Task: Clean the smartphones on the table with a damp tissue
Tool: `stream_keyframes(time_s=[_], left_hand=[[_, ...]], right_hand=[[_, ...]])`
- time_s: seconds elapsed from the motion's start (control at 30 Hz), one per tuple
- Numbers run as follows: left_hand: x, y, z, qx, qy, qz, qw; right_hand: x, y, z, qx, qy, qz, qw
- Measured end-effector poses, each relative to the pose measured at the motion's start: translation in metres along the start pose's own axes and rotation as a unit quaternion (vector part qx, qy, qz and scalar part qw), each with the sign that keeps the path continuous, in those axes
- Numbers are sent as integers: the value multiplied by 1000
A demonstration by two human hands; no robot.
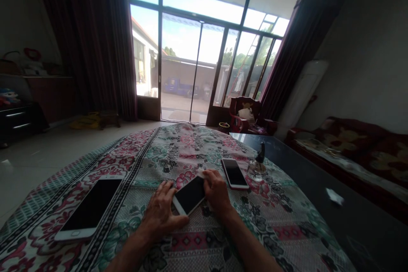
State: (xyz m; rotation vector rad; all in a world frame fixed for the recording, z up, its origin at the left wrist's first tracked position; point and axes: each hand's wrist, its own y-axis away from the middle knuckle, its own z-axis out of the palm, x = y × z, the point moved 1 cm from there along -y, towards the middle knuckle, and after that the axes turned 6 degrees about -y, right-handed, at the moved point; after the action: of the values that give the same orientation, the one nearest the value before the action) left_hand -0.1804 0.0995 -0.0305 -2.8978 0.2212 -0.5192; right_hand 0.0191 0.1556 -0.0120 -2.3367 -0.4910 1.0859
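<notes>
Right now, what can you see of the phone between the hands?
The phone has a white frame and a dark, glossy, unlit screen. It appears to lie face up, angled across the floral tablecloth. The left hand presses its lower left edge, and the right hand covers its far right corner, where a small white scrap sits. Buttons and ports can't be made out.

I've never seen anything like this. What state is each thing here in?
Left hand: fingers spread, touching the middle phone
Right hand: resting on the middle phone
Middle phone: between both hands, screen dark
White scrap: at the right hand's fingertips
White phone: lying face up, screen dark
Red-edged phone: lying face up, screen dark
Tablecloth: spread out
Curtains: drawn aside
</notes>
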Motion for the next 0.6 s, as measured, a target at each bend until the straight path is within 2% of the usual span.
stream_keyframes(time_s=[0.07,0.17,0.43,0.6], left_hand=[[10,5,2,37,-28,-28,999],[22,12,4,70,-63,-29,995],[33,12,1,61,-104,-30,992],[38,10,2,51,-101,-39,993]], right_hand=[[2,-1,-2,18,-5,9,1000],[4,-1,-2,25,-9,12,1000],[8,0,7,0,24,35,999],[7,-5,9,-22,-27,16,999]])
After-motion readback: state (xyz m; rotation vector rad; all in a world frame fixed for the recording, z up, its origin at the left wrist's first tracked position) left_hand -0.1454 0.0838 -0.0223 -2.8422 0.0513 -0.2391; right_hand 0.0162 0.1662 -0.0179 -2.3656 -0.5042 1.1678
